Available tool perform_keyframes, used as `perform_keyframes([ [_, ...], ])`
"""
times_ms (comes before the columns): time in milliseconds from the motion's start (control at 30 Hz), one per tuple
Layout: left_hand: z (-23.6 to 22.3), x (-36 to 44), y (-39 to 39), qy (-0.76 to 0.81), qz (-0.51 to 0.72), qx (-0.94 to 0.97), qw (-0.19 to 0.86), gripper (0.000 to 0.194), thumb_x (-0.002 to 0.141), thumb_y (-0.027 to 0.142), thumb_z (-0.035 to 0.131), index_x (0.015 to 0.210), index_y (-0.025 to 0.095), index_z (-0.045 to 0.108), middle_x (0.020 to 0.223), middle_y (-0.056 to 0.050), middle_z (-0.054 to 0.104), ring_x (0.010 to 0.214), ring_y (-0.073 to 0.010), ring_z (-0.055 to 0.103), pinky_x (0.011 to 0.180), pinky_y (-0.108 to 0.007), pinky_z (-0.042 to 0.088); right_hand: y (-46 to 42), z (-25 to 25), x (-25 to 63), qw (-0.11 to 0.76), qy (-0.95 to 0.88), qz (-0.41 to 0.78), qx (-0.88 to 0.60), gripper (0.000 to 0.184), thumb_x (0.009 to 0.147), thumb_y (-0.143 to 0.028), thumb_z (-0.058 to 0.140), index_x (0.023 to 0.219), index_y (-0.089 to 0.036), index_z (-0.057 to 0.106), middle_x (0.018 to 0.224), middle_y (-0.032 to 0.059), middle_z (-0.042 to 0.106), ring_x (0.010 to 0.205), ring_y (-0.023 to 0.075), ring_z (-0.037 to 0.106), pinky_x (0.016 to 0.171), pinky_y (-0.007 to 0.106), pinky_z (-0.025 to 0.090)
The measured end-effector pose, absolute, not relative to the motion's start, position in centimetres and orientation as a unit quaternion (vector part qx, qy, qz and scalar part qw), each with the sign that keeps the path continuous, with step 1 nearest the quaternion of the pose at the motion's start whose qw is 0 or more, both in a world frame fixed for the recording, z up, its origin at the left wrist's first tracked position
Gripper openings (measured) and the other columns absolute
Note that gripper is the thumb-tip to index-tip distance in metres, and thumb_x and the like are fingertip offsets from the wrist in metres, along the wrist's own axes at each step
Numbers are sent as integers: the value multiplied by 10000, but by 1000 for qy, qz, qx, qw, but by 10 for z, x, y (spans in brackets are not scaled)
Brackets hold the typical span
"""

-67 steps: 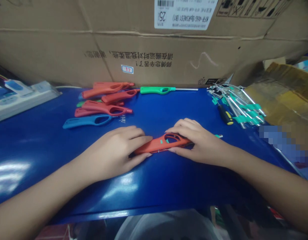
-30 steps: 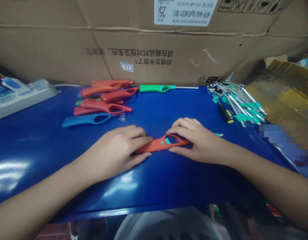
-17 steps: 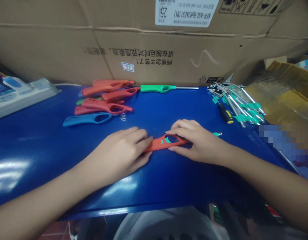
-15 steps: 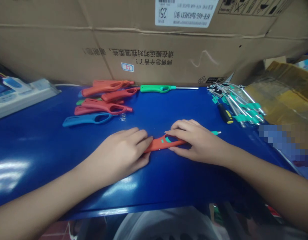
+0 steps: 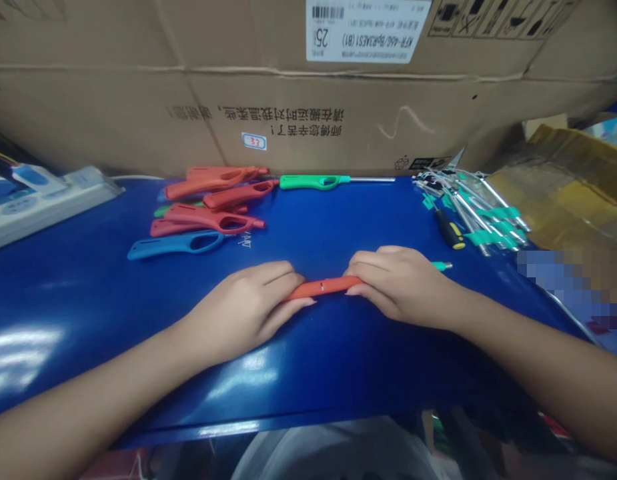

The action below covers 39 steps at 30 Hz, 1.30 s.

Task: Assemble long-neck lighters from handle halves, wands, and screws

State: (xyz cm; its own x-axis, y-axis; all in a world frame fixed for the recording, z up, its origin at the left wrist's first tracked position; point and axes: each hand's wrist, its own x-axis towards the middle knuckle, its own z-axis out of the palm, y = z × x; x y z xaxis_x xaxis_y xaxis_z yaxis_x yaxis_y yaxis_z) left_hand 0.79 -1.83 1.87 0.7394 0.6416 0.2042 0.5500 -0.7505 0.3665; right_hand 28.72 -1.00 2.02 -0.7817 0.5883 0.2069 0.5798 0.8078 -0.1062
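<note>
An orange lighter body (image 5: 324, 287) spans the gap between my two hands, low over the blue table, with a narrow edge toward me. My left hand (image 5: 261, 297) is closed on its left end, thumb along the near side. Its right end is in the closed fingers of my right hand (image 5: 401, 283). A teal piece with a metal tip (image 5: 442, 266) shows just beyond the right hand; whether it joins the orange body is hidden.
Red and orange lighter shells (image 5: 215, 217) and a blue one (image 5: 175, 245) lie at left. Behind is a green lighter (image 5: 311, 182). Metal rods with teal parts (image 5: 488, 213) and a screwdriver (image 5: 448, 229) lie right. A power strip (image 5: 53, 203) and a large carton (image 5: 268, 87) border the table.
The orange lighter body has been rolled between my hands, so its narrow edge shows instead of its flat side with the trigger opening. Both hands still grip it.
</note>
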Motion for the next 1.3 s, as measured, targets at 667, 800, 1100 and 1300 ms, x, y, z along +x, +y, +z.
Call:
perform_keyframes([
  [667, 17, 7, -14, 350, 179, 907, 151, 292, 1035, 409, 541, 1251, 213, 534, 1134, -51, 703, 934, -192, 701, 794, -294, 540, -15, 30, 290, 149, -890, 69, -426, 330, 1070, -324, 414, 880, -189, 649, 817, 29, 691, 699, 181, 631, 620, 323, 361],
  [800, 18, 7, -17, 304, 183, 933, 61, 334, 1030, 445, 551, 1257, 202, 578, 1008, -38, 715, 830, -199, 692, 724, -301, 517, -11, 26, 289, 153, -880, 118, -433, 482, 1094, -344, 313, 688, -199, 528, 657, 8, 554, 590, 151, 505, 598, 316, 331],
  [1100, 14, 9, -18, 270, 168, 944, 90, 302, 1043, 431, 523, 1138, 193, 683, 878, -19, 713, 740, -180, 672, 662, -295, 467, -16, 19, 282, 203, -930, 181, -247, 286, 1041, -305, 548, 1264, -159, 650, 1205, 85, 702, 1091, 193, 626, 951, 305, 474],
  [1300, 9, 13, -19, 281, 166, 939, 107, 364, 1062, 446, 473, 1134, 174, 704, 885, -39, 731, 761, -194, 693, 668, -302, 470, -20, 12, 274, 254, -922, 143, -255, 229, 1044, -245, 524, 1149, -146, 702, 1091, 62, 754, 952, 181, 658, 864, 300, 505],
])
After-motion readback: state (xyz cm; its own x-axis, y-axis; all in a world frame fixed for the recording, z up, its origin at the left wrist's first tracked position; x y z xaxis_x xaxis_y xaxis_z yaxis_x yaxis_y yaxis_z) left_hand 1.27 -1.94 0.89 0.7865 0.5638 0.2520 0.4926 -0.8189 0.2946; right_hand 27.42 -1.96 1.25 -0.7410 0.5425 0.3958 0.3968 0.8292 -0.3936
